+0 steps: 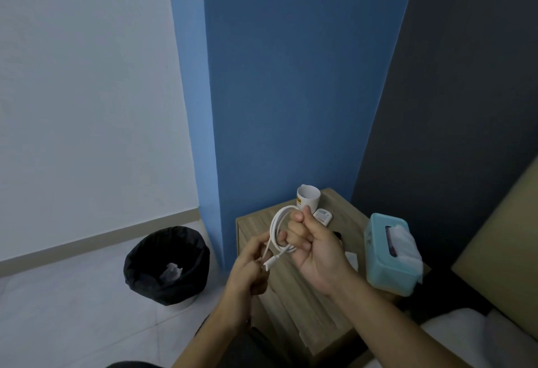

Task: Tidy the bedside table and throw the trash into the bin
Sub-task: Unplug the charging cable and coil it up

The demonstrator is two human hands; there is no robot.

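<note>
A white charging cable (276, 228) is looped in the air above the wooden bedside table (256, 223). My right hand (317, 246) is closed around the coil. My left hand (250, 265) pinches the cable's plug end just below and to the left. On the table behind my hands stand a white mug (308, 198) and a small white device (322, 216). A teal tissue box (390, 254) sits on the table's right side. The black-lined bin (167, 264) stands on the floor to the left, with crumpled white trash inside.
A blue wall column rises behind the table, with a dark wall to the right. A bed with a beige headboard (500, 254) and white bedding fills the lower right. Pale floor tiles (72, 309) surround the bin.
</note>
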